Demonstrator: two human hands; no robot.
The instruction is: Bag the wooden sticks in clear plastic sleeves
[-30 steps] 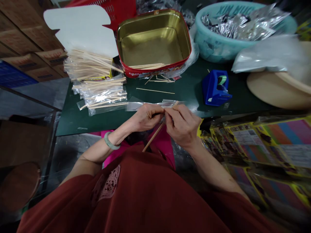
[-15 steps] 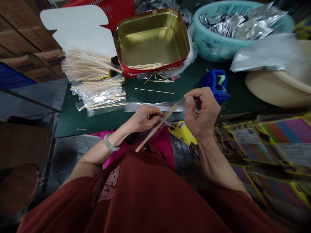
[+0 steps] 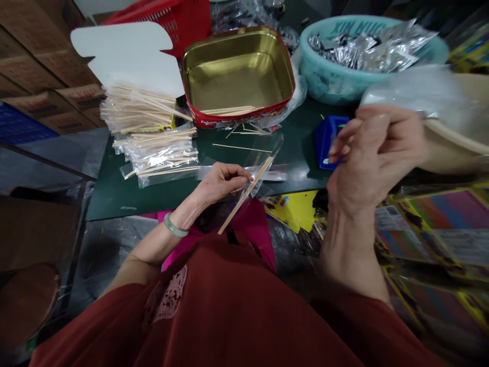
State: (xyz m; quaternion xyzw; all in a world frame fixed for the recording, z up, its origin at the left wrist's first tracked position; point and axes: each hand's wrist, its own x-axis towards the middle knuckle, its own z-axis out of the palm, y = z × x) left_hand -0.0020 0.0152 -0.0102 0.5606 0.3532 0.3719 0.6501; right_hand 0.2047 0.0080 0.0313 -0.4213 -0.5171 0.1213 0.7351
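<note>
My left hand [image 3: 225, 182] pinches a narrow clear plastic bag [image 3: 280, 145] with a bundle of thin wooden sticks [image 3: 244, 196] inside. The bag slants from above the green table's front edge down toward my lap. My right hand [image 3: 382, 155] is at the blue tape dispenser [image 3: 323, 142], covering part of it. Its fingers are curled but smeared by motion, so I cannot make out what they hold. Behind my left hand, a flat clear plastic strip [image 3: 269, 173] lies on the table.
Bagged sticks [image 3: 160, 153] are piled at the left before a white-flapped box [image 3: 126, 56]. A red-rimmed tin [image 3: 239, 71] holds loose sticks. A teal basin [image 3: 324, 84] of silvery packets stands at the back right, near a beige tub [image 3: 454, 148]. Colourful packs [image 3: 451, 219] lie below right.
My right hand has let go of the bag's upper end and moved right to the tape dispenser. My left hand still grips the bag in nearly the same place.
</note>
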